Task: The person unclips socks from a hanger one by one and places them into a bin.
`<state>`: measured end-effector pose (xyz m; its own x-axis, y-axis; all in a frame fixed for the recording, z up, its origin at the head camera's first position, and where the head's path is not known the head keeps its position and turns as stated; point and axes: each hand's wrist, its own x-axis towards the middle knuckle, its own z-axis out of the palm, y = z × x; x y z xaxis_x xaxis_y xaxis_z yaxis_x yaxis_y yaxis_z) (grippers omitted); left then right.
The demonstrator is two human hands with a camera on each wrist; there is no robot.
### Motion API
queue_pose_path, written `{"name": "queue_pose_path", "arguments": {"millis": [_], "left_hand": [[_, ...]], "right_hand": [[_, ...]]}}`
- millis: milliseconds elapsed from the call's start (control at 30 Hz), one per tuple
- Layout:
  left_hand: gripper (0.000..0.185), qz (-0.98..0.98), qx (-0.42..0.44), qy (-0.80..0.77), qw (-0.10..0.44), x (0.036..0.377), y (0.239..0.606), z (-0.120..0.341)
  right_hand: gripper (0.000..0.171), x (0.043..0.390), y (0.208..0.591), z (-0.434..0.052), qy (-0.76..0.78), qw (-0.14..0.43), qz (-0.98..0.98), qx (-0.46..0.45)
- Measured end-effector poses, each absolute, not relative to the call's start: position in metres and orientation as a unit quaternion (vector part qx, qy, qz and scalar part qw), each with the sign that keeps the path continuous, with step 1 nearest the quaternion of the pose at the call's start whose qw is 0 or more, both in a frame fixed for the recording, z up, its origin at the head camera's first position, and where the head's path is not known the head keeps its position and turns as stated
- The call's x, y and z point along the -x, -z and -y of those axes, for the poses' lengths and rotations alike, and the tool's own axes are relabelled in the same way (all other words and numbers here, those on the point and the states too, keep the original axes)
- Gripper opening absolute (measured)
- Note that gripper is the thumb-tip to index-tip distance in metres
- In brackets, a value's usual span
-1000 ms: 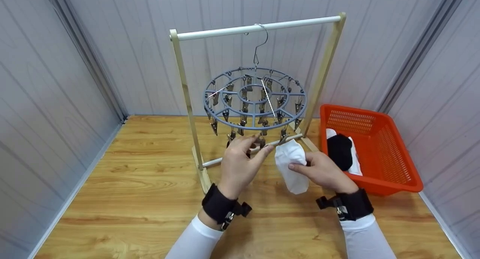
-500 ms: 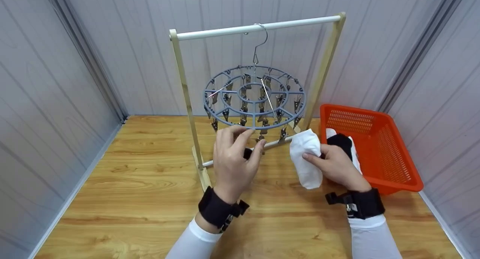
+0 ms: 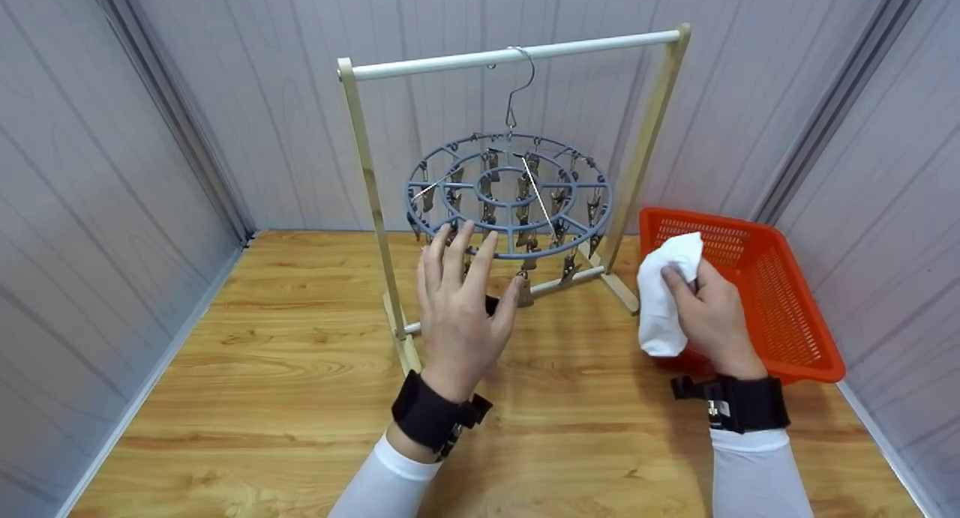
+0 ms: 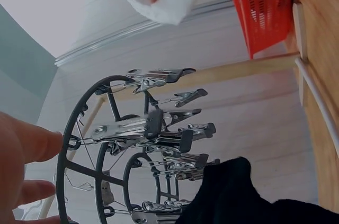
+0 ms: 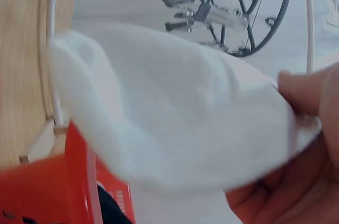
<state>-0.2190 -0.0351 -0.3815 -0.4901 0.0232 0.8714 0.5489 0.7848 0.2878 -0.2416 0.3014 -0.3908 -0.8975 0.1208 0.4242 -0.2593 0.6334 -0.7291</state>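
White sock: I see a soft white cotton sock (image 3: 664,302) bunched in my right hand (image 3: 712,319), held up just in front of the near left corner of the orange basket; in the right wrist view the sock (image 5: 175,113) fills most of the frame.
Right hand: fingers and thumb curled round the sock, pinching the fabric; a thumb tip (image 5: 310,92) presses on the cloth.
Left hand: my left hand (image 3: 457,308) is up with fingers straight and spread, gripping nothing, fingertips at the near rim of the hanger.
Round hanger: a grey plastic circular drying hanger (image 3: 510,197) with metal clips (image 4: 143,128) hangs by its wire hook from the rail; something black (image 4: 243,197) hangs among the clips close to the left wrist camera.
Rack: a pale wooden drying rack with a white top rail (image 3: 510,53) stands on the wooden table (image 3: 262,398).
Basket: an orange slotted plastic laundry basket (image 3: 772,293) sits on the table to the right of the rack, behind my right hand.
Sleeves: white sleeves, black wrist straps on both arms.
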Motion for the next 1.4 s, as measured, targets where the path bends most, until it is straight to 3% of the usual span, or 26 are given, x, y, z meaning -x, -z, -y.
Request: {"name": "queue_pose_path", "arguments": {"millis": [300,600,1000,1400], "left_hand": [[0.056,0.827,0.171,0.273,0.46,0.219,0.384,0.035],[0.05,0.833,0.173,0.267,0.453,0.218,0.384,0.033],[0.048,0.832,0.179,0.271,0.451,0.218,0.386,0.032],[0.047,0.825,0.191,0.266,0.461,0.219,0.389,0.036]], "right_hand": [[0.041,0.249,0.396,-0.315,-0.435,0.299,0.849,0.021],[0.044,0.253,0.401,-0.324,-0.447,0.338,0.826,0.06],[0.055,0.263,0.413,-0.337,-0.438,0.228,0.866,0.08],[0.057,0.263,0.422,-0.326,-0.436,0.28,0.851,0.082]]}}
